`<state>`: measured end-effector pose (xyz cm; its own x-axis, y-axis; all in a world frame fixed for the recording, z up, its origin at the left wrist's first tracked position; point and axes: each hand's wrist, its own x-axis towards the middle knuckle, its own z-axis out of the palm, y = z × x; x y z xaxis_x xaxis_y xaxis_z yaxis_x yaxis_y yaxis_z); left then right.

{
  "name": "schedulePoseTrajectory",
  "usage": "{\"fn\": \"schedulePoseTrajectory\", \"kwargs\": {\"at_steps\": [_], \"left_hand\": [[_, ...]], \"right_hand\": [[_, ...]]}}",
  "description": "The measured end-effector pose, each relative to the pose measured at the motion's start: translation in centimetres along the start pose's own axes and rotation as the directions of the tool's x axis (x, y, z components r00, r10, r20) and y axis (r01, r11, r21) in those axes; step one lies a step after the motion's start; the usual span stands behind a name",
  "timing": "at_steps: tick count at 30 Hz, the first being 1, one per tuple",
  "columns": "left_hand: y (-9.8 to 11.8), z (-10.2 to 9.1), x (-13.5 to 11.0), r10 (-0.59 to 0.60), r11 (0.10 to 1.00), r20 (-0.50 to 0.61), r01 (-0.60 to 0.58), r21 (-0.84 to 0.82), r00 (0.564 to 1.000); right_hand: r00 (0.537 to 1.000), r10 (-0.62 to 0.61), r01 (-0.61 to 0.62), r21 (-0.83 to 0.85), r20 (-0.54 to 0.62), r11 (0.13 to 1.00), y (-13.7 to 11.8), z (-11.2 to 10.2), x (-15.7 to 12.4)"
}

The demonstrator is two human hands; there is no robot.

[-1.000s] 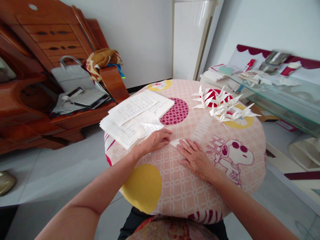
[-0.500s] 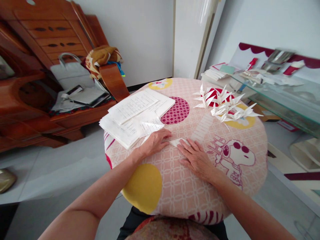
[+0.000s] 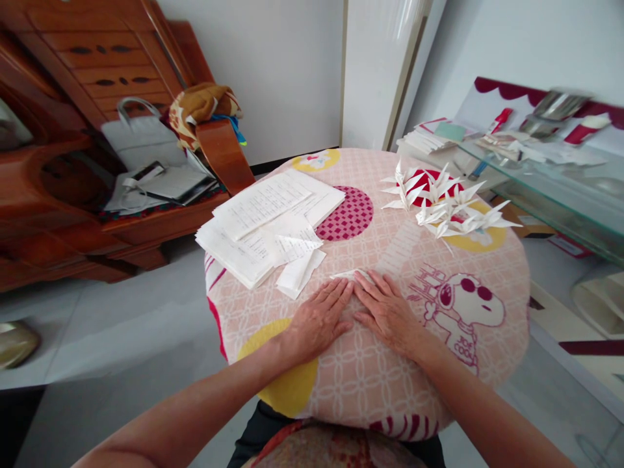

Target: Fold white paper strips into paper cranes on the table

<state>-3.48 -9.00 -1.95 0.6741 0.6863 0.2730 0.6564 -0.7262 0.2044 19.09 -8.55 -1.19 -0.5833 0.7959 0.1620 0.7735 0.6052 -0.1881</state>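
My left hand (image 3: pixel 319 318) lies flat on the round table (image 3: pixel 370 383), fingers stretched out and together. My right hand (image 3: pixel 387 312) lies flat beside it, fingertips nearly touching the left. Both press on a small folded white paper (image 3: pixel 347 275), of which only a tip shows past the fingers. A loose folded paper strip (image 3: pixel 299 273) lies just left of the hands. A stack of printed sheets (image 3: pixel 266 224) sits at the table's far left. Several white paper cranes (image 3: pixel 446 208) cluster at the far right.
The table wears a pink cloth with a cartoon dog (image 3: pixel 463 305) and coloured circles. A wooden bench (image 3: pixel 97 188) with a grey bag (image 3: pixel 139 140) and papers stands to the left. A glass shelf (image 3: pixel 550 175) with bottles and papers is at the right.
My left hand has slid back from the paper stack toward me and now lies flat beside the right hand. The folded strip it covered is now exposed. The right hand stayed put.
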Motion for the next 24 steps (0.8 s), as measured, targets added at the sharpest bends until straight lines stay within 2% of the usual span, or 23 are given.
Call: {"fn": "schedulePoseTrajectory", "kwargs": {"at_steps": [17, 24], "left_hand": [[0.14, -0.33, 0.19, -0.046, 0.998, 0.018, 0.046, 0.034, 0.999], [-0.13, -0.63, 0.28, -0.05, 0.999, 0.021, 0.05, 0.015, 0.999]], "right_hand": [[1.0, -0.003, 0.003, -0.055, -0.013, 0.998, -0.05, 0.46, -0.07], [0.998, 0.022, -0.023, -0.034, -0.052, 0.999, 0.06, 0.87, -0.56]]}}
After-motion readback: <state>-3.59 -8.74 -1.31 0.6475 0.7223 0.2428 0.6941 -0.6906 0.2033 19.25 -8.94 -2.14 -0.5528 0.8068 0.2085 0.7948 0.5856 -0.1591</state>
